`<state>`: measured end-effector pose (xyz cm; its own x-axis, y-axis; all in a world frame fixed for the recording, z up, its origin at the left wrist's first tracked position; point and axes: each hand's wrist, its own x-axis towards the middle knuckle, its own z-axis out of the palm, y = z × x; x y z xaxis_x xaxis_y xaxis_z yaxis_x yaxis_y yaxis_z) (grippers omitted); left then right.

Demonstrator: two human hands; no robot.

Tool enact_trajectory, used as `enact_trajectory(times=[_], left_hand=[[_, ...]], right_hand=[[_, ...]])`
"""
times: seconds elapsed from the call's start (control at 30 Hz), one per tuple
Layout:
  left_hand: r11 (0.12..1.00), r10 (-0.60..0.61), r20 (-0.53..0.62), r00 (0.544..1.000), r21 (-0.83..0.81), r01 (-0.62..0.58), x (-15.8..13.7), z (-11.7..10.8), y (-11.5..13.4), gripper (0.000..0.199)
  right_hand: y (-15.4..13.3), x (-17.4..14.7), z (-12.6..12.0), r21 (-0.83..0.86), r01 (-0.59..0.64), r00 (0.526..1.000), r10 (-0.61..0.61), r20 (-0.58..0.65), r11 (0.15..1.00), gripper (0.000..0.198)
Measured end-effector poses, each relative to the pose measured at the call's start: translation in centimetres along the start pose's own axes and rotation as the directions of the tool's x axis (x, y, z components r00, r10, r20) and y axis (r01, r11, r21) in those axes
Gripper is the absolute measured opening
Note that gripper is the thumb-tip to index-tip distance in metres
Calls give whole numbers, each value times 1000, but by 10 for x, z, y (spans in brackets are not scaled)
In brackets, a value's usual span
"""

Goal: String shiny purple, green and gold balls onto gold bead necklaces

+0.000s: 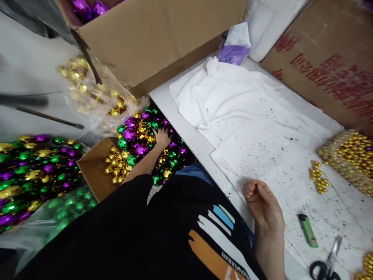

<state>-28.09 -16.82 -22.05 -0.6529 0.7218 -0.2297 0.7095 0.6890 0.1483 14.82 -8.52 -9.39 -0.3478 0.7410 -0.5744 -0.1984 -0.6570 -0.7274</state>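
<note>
My left hand (pixel 162 138), fingers spread, reaches down onto a pile of purple, green and gold bead strings (pixel 141 149) beside the table. No strand is visibly gripped in it. My right hand (pixel 264 206) rests at the near edge of the table (pixel 194 142), palm turned up and fingers curled closed; nothing shows in it. On the white cloth (pixel 233 105) to its right lie a small cluster of gold beads (pixel 319 177), a green lighter (pixel 307 230) and black-handled scissors (pixel 330 258).
A large cardboard box (pixel 163 39) with purple ornaments stands ahead. A smaller carton (pixel 96 167) holds gold beads. Bagged gold beads (pixel 93 93) and more multicolour strings (pixel 37 167) lie left. At right are a bag of gold beads (pixel 349 159) and a red-printed carton (pixel 326 58).
</note>
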Motion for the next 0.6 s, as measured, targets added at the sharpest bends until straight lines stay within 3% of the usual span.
enact_trajectory(times=[0.1,0.17,0.23,0.3,0.4,0.5,0.6], left_hand=[[994,106,4,994,-25,-105,-41,-9,-18,49],[994,111,-99,989,-10,-113,-76,-14,-38,53],[999,-44,-266,963,0,46,-104,-14,-60,75],[980,-196,-310,930,-35,195,-117,-7,-77,96],[981,-191,-218,957,-29,190,-107,11,-83,102],[992,-126,-142,982,4,128,-80,23,-70,94],[985,-172,-135,976,-50,167,-56,22,-53,93]], right_hand=[[0,2,-1,-10,12,1000,-11,21,1000,17],[0,4,0,-19,19,999,-19,27,1000,17],[0,5,1,-18,24,1000,-24,19,1000,17],[0,5,3,-1,29,1000,-29,9,1000,16],[1,4,5,17,53,999,-53,7,998,17],[2,2,7,14,74,997,-74,2,997,17],[3,1,7,31,97,995,-97,-14,995,17]])
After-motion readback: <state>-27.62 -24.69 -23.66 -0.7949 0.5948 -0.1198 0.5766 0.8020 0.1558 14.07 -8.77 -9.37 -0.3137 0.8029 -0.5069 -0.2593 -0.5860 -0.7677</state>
